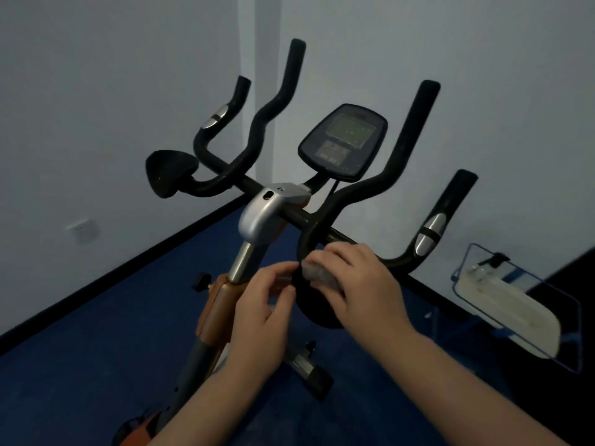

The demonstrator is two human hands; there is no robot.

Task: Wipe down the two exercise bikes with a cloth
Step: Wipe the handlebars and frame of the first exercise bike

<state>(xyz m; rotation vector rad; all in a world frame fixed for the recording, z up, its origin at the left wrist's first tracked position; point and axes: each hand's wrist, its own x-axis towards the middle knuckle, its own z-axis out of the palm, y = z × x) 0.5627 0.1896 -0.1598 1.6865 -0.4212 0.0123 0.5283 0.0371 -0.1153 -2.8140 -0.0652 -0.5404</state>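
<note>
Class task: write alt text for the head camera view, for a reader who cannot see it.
The right hand presses a pale cloth onto an exercise bike's black elbow pad, while the left hand hovers, fingers loosely curled, beside it. Above them rise black handlebars and a dark console, in a room with pale walls and a blue floor.

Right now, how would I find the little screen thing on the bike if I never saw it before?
Start at the exercise bike in the room's corner and follow its black handlebars upward. Between the two tallest bars sits the console, on a thin stalk above the silver clamp. It is the only flat oval panel there, with a greenish screen.
</note>
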